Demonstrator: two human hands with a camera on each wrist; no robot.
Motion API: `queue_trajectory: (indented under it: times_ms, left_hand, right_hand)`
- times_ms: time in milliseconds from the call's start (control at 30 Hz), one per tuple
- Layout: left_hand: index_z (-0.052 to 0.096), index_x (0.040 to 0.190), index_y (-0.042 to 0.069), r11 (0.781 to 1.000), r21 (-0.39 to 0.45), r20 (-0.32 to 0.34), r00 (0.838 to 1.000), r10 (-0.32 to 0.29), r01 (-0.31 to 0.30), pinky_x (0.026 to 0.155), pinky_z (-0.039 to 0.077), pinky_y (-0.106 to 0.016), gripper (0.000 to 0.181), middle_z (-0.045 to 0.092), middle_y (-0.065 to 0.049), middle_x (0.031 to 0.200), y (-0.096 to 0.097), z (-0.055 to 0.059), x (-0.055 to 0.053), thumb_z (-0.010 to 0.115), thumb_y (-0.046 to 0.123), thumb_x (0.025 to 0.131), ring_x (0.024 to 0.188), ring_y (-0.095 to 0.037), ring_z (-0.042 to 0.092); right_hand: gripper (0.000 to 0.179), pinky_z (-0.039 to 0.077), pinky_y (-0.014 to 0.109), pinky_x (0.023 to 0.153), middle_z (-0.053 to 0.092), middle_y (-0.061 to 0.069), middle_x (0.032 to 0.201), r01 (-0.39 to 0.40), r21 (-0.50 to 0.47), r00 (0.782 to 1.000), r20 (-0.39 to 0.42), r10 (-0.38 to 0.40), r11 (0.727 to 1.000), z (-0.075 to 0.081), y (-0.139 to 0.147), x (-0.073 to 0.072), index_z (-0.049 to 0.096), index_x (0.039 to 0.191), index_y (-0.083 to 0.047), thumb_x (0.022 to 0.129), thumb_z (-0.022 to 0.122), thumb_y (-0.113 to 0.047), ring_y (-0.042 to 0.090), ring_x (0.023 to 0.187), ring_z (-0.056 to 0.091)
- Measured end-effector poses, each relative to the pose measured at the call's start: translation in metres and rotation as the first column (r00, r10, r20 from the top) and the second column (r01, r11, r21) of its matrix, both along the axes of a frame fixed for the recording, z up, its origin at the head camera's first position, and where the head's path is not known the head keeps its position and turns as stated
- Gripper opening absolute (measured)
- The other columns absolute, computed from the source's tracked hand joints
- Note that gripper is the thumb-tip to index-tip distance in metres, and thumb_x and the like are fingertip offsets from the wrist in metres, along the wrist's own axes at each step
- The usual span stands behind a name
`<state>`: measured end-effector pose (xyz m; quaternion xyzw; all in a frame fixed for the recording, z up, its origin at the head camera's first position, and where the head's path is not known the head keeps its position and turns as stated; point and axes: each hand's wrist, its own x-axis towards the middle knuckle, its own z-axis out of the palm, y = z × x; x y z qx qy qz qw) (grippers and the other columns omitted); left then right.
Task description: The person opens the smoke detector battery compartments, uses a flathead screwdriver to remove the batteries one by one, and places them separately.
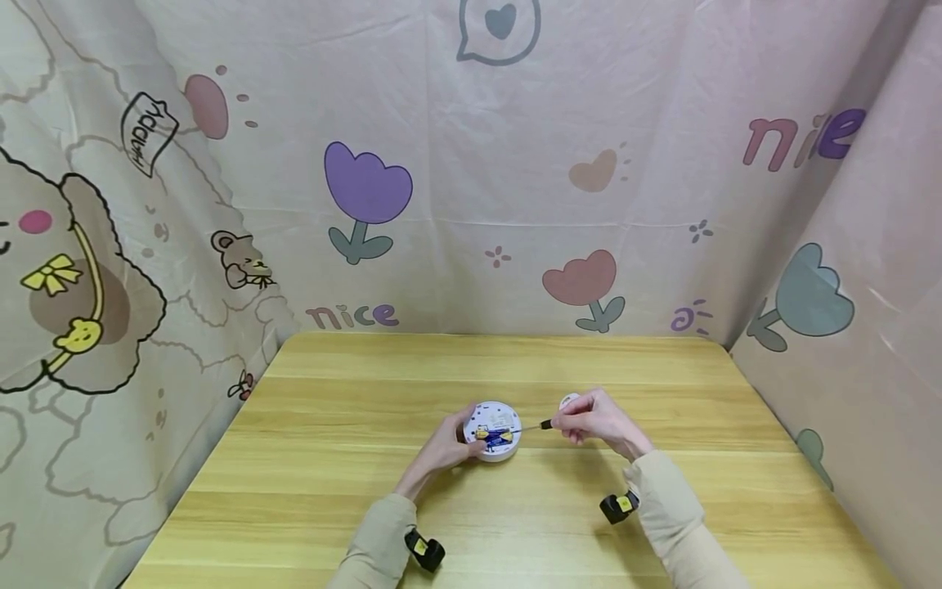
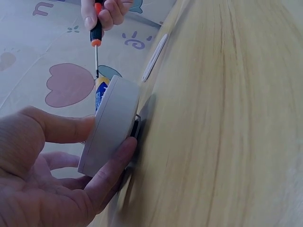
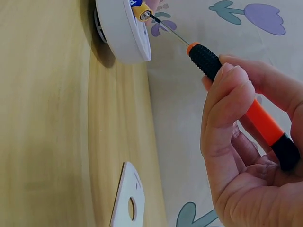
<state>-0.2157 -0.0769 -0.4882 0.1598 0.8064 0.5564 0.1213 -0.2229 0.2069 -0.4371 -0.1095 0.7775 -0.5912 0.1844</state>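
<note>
My left hand [image 1: 445, 446] grips a round white device [image 1: 499, 413] near the middle of the table, its thumb on the upper face and fingers underneath. Blue-and-yellow batteries [image 1: 498, 438] sit in the device's open compartment; one battery [image 3: 141, 10] has its end raised past the rim in the right wrist view. In my right hand [image 1: 599, 421] is a screwdriver [image 3: 205, 60] with a black and orange handle, held between thumb and fingers. Its thin shaft points left, the tip right at that battery's end. A flat white cover [image 3: 129, 194] with an oval hole lies on the table by the right hand.
The wooden table [image 1: 294, 491] stretches to both sides and ends against a printed cloth [image 1: 471, 270] hung at the back and sides. A black wrist camera [image 1: 425, 550] is strapped at the left cuff, and another wrist camera [image 1: 618, 505] at the right.
</note>
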Motion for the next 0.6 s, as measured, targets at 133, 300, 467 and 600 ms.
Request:
queue_trajectory:
  times_ms: [133, 300, 467, 600]
  left_hand:
    - [0.025, 0.138, -0.003, 1.0, 0.003, -0.008, 1.0, 0.004, -0.004, 0.089, 0.049, -0.041, 0.074, 0.031, -0.028, 0.139, 0.0, 0.003, 0.002, 0.065, 0.004, 0.076, 0.12, -0.038, 0.041]
    - [0.026, 0.136, -0.007, 1.0, 0.018, -0.005, 1.0, 0.008, -0.008, 0.102, 0.034, -0.052, 0.072, 0.03, -0.029, 0.139, 0.002, 0.016, 0.009, 0.063, 0.0, 0.075, 0.125, -0.041, 0.035]
    - [0.024, 0.136, -0.008, 1.0, 0.023, -0.007, 1.0, -0.005, 0.005, 0.087, 0.049, -0.045, 0.072, 0.029, -0.032, 0.138, 0.002, 0.016, 0.009, 0.062, -0.002, 0.076, 0.119, -0.042, 0.04]
    - [0.025, 0.137, -0.004, 1.0, 0.008, -0.014, 1.0, -0.002, 0.002, 0.092, 0.046, -0.045, 0.074, 0.029, -0.029, 0.139, 0.001, 0.006, 0.004, 0.065, 0.003, 0.076, 0.121, -0.039, 0.039]
  right_hand:
    - [0.033, 0.051, 0.021, 0.048, 0.066, 0.01, 0.068, -0.006, -0.003, 1.0, -0.003, 0.006, 1.0, -0.002, 0.003, 0.002, 0.065, 0.095, 0.008, 0.074, 0.071, -0.016, 0.01, 0.052, 0.057]
    - [0.033, 0.051, 0.023, 0.049, 0.066, 0.008, 0.067, 0.02, -0.021, 1.0, -0.001, -0.02, 1.0, -0.004, 0.005, 0.003, 0.065, 0.095, 0.008, 0.073, 0.071, -0.017, 0.011, 0.052, 0.057]
    - [0.033, 0.052, 0.023, 0.049, 0.066, 0.012, 0.069, 0.048, -0.039, 0.999, -0.007, -0.048, 0.998, -0.01, 0.005, 0.003, 0.065, 0.093, 0.006, 0.074, 0.071, -0.019, 0.012, 0.053, 0.057]
    - [0.035, 0.052, 0.022, 0.05, 0.066, 0.013, 0.071, 0.08, -0.092, 0.997, 0.007, -0.08, 0.993, -0.014, 0.004, 0.005, 0.064, 0.094, 0.007, 0.074, 0.071, -0.02, 0.012, 0.055, 0.058]
